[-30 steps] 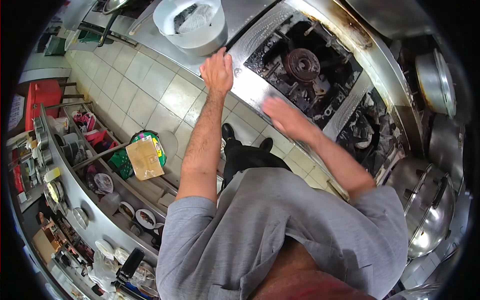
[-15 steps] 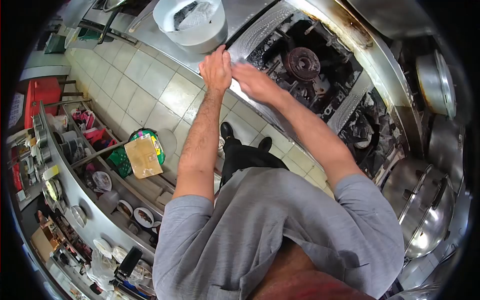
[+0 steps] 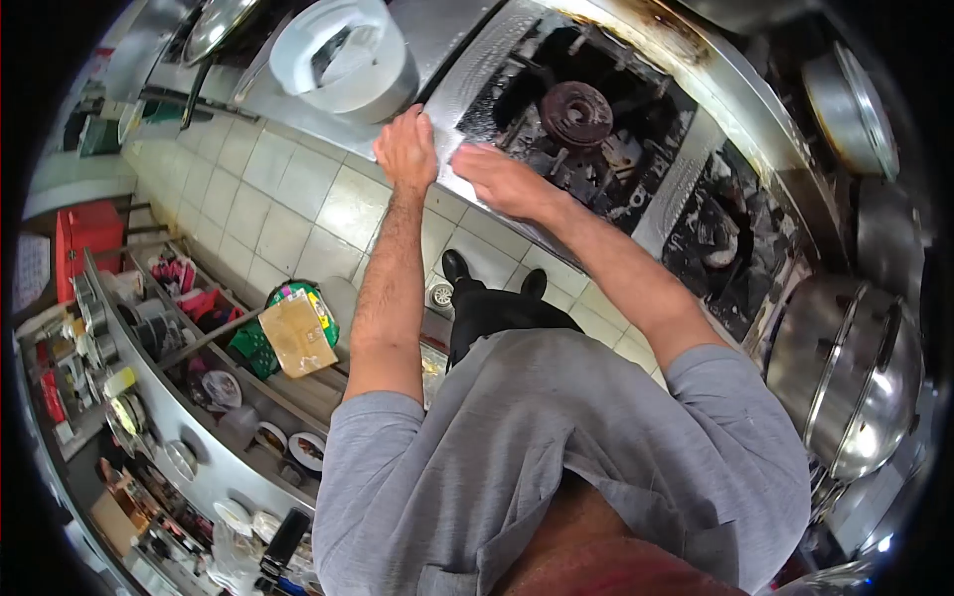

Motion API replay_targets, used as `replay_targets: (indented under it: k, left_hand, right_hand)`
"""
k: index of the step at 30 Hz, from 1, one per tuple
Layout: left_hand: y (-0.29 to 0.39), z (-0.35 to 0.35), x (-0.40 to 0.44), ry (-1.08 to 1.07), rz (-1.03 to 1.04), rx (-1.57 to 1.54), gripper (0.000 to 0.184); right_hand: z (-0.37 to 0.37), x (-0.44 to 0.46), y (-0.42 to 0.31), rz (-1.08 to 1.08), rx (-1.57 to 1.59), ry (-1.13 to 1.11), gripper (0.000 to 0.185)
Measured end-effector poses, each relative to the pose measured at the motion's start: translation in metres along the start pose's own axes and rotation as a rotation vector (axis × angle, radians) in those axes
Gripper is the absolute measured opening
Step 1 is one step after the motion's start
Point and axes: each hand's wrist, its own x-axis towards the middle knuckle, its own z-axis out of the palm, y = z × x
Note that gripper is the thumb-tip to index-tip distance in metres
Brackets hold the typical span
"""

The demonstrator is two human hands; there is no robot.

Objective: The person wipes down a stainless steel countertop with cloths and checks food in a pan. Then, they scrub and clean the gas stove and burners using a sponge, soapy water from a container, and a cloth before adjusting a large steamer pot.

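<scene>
My left hand (image 3: 405, 151) rests on the stove's front edge just below a translucent plastic tub (image 3: 363, 84), its fingers curled over the rim; whether it holds anything is hidden. Close by on the right, my right hand (image 3: 497, 179) lies on the stove's metal front strip (image 3: 449, 169), fingers pressed together and partly blurred; nothing can be made out under them. The tub holds liquid and a dark and pale item. Soapy streaks cover the metal beside the round burner (image 3: 576, 114).
A large steel pot (image 3: 845, 368) stands at the right, with a lidded pot (image 3: 850, 109) above it. At the left, a counter (image 3: 189, 422) has shelves with bowls, and a cardboard piece (image 3: 298, 333) sits beside it. A red box (image 3: 87, 238) is farther left.
My right hand has moved left along the stove edge, from near the burner to beside my left hand. The whole view has shifted slightly.
</scene>
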Motion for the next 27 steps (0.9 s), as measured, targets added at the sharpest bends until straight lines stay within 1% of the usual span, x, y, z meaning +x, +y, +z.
replay_targets:
  k: [1, 3, 4, 5, 6, 7, 8, 9, 11, 12, 13, 15, 16, 18, 20, 22, 24, 26, 27]
  left_hand:
    - [0.002, 0.004, 0.004, 0.015, 0.014, 0.008, 0.033]
    - [0.005, 0.002, 0.003, -0.03, 0.002, 0.047, 0.032]
    - [0.006, 0.003, 0.003, -0.036, -0.004, 0.066, 0.034]
    - [0.01, 0.0, 0.005, -0.063, -0.001, 0.1, 0.035]
    - [0.008, 0.001, 0.005, -0.074, 0.003, 0.094, 0.036]
    - [0.008, 0.0, 0.006, -0.08, 0.009, 0.097, 0.037]
    - [0.008, 0.0, 0.008, -0.07, 0.023, 0.095, 0.037]
    - [0.009, -0.001, 0.007, -0.082, 0.021, 0.115, 0.037]
    - [0.01, -0.003, 0.007, -0.082, 0.033, 0.119, 0.037]
    - [0.011, -0.003, 0.007, -0.082, 0.032, 0.122, 0.038]
    - [0.011, -0.002, 0.007, -0.076, 0.052, 0.109, 0.038]
    - [0.01, -0.003, 0.006, -0.074, 0.048, 0.117, 0.039]
    - [0.01, -0.004, 0.005, -0.075, 0.063, 0.112, 0.039]
    - [0.011, -0.005, 0.006, -0.109, 0.022, 0.106, 0.039]
    - [0.01, -0.005, 0.005, -0.109, 0.058, 0.123, 0.039]
    - [0.009, -0.004, 0.005, -0.087, 0.06, 0.128, 0.039]
    - [0.014, -0.007, 0.005, -0.093, 0.08, 0.091, 0.039]
    - [0.011, -0.005, 0.005, -0.111, 0.043, 0.113, 0.039]
    - [0.01, -0.007, 0.006, -0.116, 0.072, 0.105, 0.039]
  right_hand:
    - [0.005, -0.003, -0.005, 0.02, -0.017, 0.018, 0.041]
    - [0.006, -0.027, -0.02, 0.054, -0.085, 0.155, 0.042]
    - [0.003, -0.051, -0.029, 0.099, -0.075, 0.153, 0.041]
    - [-0.016, -0.079, -0.053, 0.184, -0.171, 0.079, 0.043]
    - [-0.028, -0.119, -0.07, 0.264, -0.231, 0.081, 0.051]
    - [-0.037, -0.163, -0.088, 0.453, -0.218, 0.036, 0.059]
    - [-0.052, -0.211, -0.104, 0.556, -0.326, -0.111, 0.067]
    - [-0.07, -0.255, -0.119, 0.68, -0.431, -0.184, 0.068]
    - [-0.09, -0.329, -0.141, 0.918, -0.474, -0.045, 0.064]
    - [-0.094, -0.346, -0.149, 1.025, -0.506, 0.041, 0.062]
    - [-0.088, -0.351, -0.154, 1.037, -0.518, 0.059, 0.062]
    - [-0.08, -0.351, -0.16, 1.029, -0.527, 0.183, 0.055]
    - [-0.079, -0.344, -0.163, 1.038, -0.531, 0.195, 0.055]
    - [-0.075, -0.313, -0.161, 0.942, -0.263, 0.215, 0.05]
    - [-0.082, -0.264, -0.147, 0.838, -0.35, 0.466, 0.05]
    - [-0.076, -0.238, -0.11, 0.854, -0.364, 0.501, 0.05]
    - [-0.066, -0.223, -0.066, 0.775, -0.553, 0.427, 0.047]
    - [-0.088, -0.208, -0.027, 0.824, -0.624, 0.357, 0.043]
    - [-0.089, -0.205, 0.002, 0.845, -0.659, 0.415, 0.04]
